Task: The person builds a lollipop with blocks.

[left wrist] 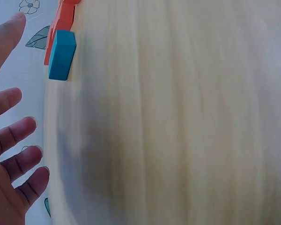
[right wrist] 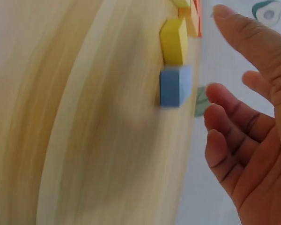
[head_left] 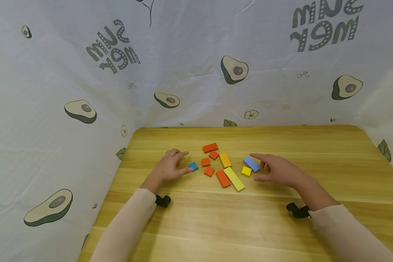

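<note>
White cloth printed with avocados and grey lettering hangs behind and to the left of a pale wooden table.

Left hand: holds nothing; thumb and fingers spread apart. Thumb tip is at the edge of the small blue block in the head view; contact cannot be told. Left wrist view shows the same block on the table, the four fingers well clear of it.

Right hand: holds nothing; index finger extended, thumb apart from it, other fingers bent loosely. Nearest to it lie the lavender block and, just beside that, the small yellow block. Right wrist view shows both standing clear of the fingers.

Between the hands, flat on the table: long red block at the far side; three small orange squares in a loose group nearer; amber block to their right. Nearest the person, a lime block lies slanted, its far end close to the amber block, with a red-orange block alongside its left edge.

Both forearms wear beige sleeves; a black fitting shows at each wrist.
</note>
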`<control>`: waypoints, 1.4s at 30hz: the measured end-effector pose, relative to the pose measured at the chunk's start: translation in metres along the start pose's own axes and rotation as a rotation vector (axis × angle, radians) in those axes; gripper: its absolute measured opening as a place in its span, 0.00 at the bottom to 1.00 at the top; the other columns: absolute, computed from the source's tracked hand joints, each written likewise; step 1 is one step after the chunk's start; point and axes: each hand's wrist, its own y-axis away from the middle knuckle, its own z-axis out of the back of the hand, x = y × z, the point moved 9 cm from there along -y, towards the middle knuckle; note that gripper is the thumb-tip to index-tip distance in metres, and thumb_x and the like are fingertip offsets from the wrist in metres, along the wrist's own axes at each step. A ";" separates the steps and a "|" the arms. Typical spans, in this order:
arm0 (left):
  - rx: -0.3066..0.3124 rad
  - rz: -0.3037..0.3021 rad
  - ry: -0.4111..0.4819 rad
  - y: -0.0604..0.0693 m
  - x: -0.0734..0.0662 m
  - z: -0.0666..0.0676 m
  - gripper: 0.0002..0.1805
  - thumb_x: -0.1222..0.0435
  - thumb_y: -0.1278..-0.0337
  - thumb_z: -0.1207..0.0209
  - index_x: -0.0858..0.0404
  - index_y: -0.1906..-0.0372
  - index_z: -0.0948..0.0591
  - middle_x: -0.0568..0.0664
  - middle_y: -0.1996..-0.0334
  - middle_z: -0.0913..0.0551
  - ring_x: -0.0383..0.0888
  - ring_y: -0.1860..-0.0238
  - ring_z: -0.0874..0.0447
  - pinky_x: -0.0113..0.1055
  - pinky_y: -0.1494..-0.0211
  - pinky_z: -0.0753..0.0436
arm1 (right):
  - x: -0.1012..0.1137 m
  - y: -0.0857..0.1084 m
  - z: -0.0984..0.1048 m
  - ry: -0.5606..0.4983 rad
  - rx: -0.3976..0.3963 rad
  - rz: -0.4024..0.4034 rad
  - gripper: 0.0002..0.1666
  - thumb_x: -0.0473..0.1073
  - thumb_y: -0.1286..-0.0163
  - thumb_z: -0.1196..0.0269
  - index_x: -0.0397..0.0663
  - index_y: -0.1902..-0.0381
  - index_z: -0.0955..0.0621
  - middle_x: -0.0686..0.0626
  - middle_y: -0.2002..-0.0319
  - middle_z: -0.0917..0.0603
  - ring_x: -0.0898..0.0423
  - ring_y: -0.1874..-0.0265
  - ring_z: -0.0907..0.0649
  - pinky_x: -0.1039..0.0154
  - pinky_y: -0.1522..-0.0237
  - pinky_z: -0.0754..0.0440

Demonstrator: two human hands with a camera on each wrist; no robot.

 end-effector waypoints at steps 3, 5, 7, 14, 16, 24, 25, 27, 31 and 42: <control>0.020 0.010 0.029 0.000 -0.001 -0.007 0.43 0.33 0.40 0.41 0.46 0.23 0.32 0.49 0.39 0.25 0.49 0.40 0.26 0.51 0.37 0.22 | 0.011 -0.003 -0.008 0.007 0.023 0.038 0.51 0.55 0.40 0.24 0.44 0.25 0.32 0.50 0.60 0.19 0.59 0.72 0.27 0.64 0.68 0.27; 0.023 0.004 0.063 0.000 -0.004 -0.011 0.40 0.35 0.39 0.40 0.47 0.25 0.29 0.47 0.44 0.22 0.47 0.44 0.24 0.49 0.39 0.21 | 0.018 -0.005 -0.014 0.028 0.049 0.055 0.49 0.52 0.40 0.24 0.44 0.25 0.30 0.53 0.63 0.20 0.60 0.71 0.27 0.64 0.66 0.26; 0.025 -0.006 0.126 -0.001 -0.007 -0.014 0.37 0.39 0.37 0.38 0.51 0.28 0.26 0.46 0.49 0.20 0.44 0.49 0.22 0.46 0.41 0.20 | 0.026 -0.007 -0.020 0.045 0.081 0.079 0.47 0.48 0.40 0.24 0.43 0.26 0.29 0.54 0.65 0.20 0.61 0.70 0.26 0.63 0.65 0.26; 0.007 -0.002 0.262 -0.003 -0.012 -0.023 0.26 0.49 0.37 0.33 0.57 0.39 0.21 0.46 0.61 0.20 0.42 0.63 0.24 0.36 0.54 0.22 | 0.042 -0.014 -0.039 0.072 0.185 0.065 0.45 0.42 0.42 0.26 0.52 0.27 0.28 0.57 0.75 0.24 0.62 0.77 0.28 0.65 0.71 0.31; -0.008 0.007 0.280 -0.004 -0.011 -0.025 0.24 0.50 0.37 0.33 0.58 0.42 0.21 0.46 0.63 0.20 0.41 0.65 0.25 0.35 0.56 0.23 | 0.044 -0.017 -0.043 0.070 0.203 0.065 0.46 0.42 0.43 0.26 0.52 0.26 0.29 0.57 0.77 0.25 0.61 0.79 0.29 0.66 0.72 0.33; -0.042 0.067 0.407 -0.003 -0.006 -0.030 0.18 0.54 0.36 0.33 0.59 0.48 0.19 0.47 0.65 0.20 0.42 0.67 0.26 0.35 0.58 0.25 | 0.048 -0.025 -0.052 0.019 0.273 0.014 0.51 0.39 0.43 0.25 0.53 0.23 0.33 0.53 0.76 0.22 0.59 0.78 0.26 0.64 0.72 0.29; -0.042 0.075 0.416 -0.003 -0.004 -0.031 0.18 0.54 0.36 0.33 0.58 0.48 0.19 0.46 0.65 0.20 0.41 0.67 0.26 0.35 0.58 0.25 | 0.048 -0.026 -0.053 0.016 0.281 0.005 0.52 0.38 0.44 0.24 0.53 0.23 0.33 0.53 0.76 0.22 0.59 0.77 0.26 0.63 0.72 0.28; -0.042 0.088 0.434 -0.003 -0.001 -0.032 0.17 0.53 0.36 0.33 0.57 0.49 0.19 0.46 0.65 0.20 0.42 0.67 0.26 0.35 0.58 0.25 | 0.049 -0.028 -0.054 0.017 0.298 -0.010 0.53 0.38 0.45 0.23 0.53 0.23 0.34 0.54 0.78 0.23 0.59 0.78 0.26 0.64 0.72 0.28; -0.047 0.105 0.460 -0.002 0.003 -0.034 0.16 0.53 0.36 0.33 0.56 0.50 0.19 0.46 0.65 0.20 0.43 0.66 0.26 0.36 0.58 0.25 | 0.047 -0.032 -0.056 0.018 0.314 -0.047 0.54 0.39 0.45 0.23 0.55 0.22 0.35 0.56 0.82 0.30 0.59 0.80 0.31 0.64 0.73 0.31; -0.070 0.109 0.516 -0.001 0.003 -0.036 0.16 0.54 0.37 0.31 0.58 0.51 0.19 0.47 0.66 0.22 0.42 0.66 0.27 0.34 0.59 0.27 | 0.053 -0.037 -0.064 0.015 0.244 -0.065 0.61 0.55 0.50 0.19 0.46 0.25 0.38 0.51 0.73 0.19 0.55 0.72 0.23 0.55 0.58 0.20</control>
